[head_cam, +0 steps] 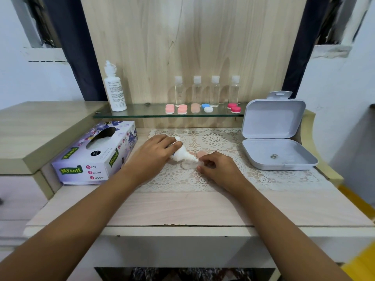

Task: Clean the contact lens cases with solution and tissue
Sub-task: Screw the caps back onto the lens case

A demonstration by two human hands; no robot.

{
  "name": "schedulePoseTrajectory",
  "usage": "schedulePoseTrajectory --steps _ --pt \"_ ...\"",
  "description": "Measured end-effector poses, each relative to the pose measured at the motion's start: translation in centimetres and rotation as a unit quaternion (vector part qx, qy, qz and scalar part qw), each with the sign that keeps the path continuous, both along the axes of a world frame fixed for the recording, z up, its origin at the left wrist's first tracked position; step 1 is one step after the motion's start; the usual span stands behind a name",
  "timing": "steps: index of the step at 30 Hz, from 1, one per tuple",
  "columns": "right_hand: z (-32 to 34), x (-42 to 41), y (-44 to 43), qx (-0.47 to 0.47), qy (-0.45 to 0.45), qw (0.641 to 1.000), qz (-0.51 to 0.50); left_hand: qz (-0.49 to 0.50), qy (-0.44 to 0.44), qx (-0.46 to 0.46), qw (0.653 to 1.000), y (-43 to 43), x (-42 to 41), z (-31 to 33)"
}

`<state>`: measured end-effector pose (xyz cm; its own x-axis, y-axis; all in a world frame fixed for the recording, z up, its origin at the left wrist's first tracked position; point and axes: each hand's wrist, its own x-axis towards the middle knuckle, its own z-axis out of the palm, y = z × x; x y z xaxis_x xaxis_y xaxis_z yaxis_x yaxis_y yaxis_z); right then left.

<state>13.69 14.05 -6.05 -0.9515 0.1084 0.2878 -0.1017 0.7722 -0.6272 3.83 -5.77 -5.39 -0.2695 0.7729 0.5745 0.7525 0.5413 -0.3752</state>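
Left hand point(156, 151) grips small white solution bottle point(182, 154), fingers wrapped round it. The bottle is tipped, nozzle down-right, just over clear lens case point(187, 165) on lace mat point(213, 138), mid bench point(182, 207). Right hand point(217, 167) has curled fingers pinching the case's right end. Pink cap point(201, 153) lies just behind. Tissue box point(95, 155) sits left, open grey box point(278, 155) right.

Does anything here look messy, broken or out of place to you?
No spill shows. The tissue box lies skewed, at a slant to the desk, whose front edge is chipped near the middle. The small bottle in the left hand is tipped toward the case the right hand holds, which looks deliberate.
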Motion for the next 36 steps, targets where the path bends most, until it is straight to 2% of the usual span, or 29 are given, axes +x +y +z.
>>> schedulePoseTrajectory --steps 36 --pt "0.06 -0.14 0.01 0.008 -0.002 1.0 0.001 0.008 -0.01 -0.001 1.0 0.44 0.03 0.26"
